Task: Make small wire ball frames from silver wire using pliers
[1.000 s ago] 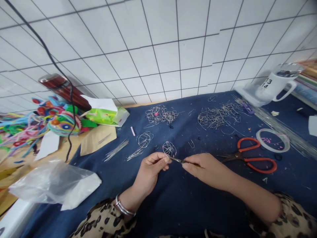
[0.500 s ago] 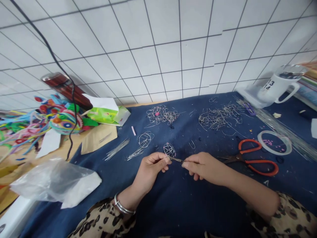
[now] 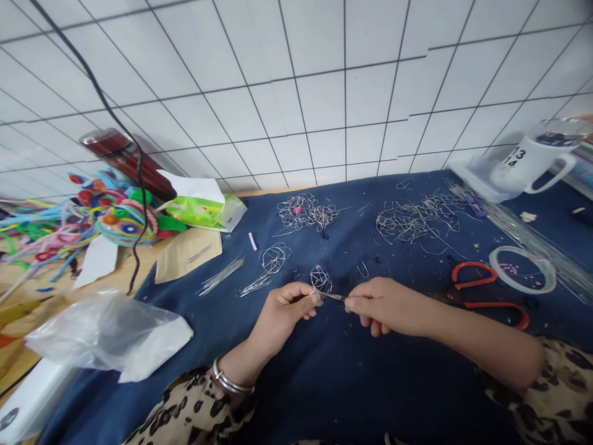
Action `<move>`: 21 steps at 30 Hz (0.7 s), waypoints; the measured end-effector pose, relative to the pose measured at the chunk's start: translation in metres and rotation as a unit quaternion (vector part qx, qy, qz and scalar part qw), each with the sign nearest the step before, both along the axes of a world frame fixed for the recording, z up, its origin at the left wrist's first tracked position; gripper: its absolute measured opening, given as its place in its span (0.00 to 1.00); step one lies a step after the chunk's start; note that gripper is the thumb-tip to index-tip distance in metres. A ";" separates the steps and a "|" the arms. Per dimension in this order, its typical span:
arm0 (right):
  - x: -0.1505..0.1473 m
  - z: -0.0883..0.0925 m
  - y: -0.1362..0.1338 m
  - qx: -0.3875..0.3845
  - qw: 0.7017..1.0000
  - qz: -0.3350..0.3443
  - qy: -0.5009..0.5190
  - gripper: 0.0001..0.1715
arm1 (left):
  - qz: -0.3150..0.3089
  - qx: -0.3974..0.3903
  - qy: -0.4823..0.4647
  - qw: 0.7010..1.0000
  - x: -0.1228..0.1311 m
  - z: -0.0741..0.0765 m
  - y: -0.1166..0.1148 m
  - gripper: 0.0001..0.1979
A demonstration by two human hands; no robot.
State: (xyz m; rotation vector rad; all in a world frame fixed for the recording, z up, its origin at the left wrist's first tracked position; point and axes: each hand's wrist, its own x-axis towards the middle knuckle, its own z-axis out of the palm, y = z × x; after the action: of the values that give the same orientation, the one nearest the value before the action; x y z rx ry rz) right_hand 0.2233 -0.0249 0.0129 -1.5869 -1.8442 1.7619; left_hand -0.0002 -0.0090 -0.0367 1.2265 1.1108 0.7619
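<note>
My left hand (image 3: 282, 312) pinches the stem of a small looped wire flower (image 3: 320, 279) just above the dark blue cloth (image 3: 352, 383). My right hand (image 3: 386, 304) is closed around a thin metal tool (image 3: 332, 296) whose tip meets the wire at my left fingertips. Both wrists rest on the cloth; a silver bangle (image 3: 230, 382) sits on the left one. Another finished wire loop shape (image 3: 274, 257) lies just beyond my left hand.
Bundles of straight wire (image 3: 221, 275), two heaps of tangled wire (image 3: 306, 213) (image 3: 414, 217), red-handled scissors (image 3: 491, 289), a tape ring (image 3: 522, 269) and a white mug (image 3: 532, 159) lie on the cloth. A clear plastic bag (image 3: 109, 334), tissue pack (image 3: 204, 211) and coloured pipe cleaners (image 3: 69, 222) sit left.
Both hands stay pinched together at the wire flower with barely any shift. My right forearm now covers more of the scissors, and the view has drifted slightly.
</note>
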 end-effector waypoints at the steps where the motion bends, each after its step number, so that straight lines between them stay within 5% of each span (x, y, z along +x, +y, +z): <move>1: 0.000 0.001 0.001 -0.005 1.000 0.001 -0.003 0.21 | 0.000 0.000 0.002 1.000 0.000 0.000 0.000 0.07; 21: -0.001 0.001 0.005 -0.031 0.999 0.006 -0.020 0.20 | -0.022 0.015 0.047 0.999 -0.001 0.002 0.002 0.07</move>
State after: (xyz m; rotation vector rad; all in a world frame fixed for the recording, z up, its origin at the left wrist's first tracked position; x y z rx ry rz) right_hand 0.2220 -0.0199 0.0140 -1.6472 -1.8368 1.8239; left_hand -0.0007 -0.0075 -0.0345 1.3186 1.1487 0.6967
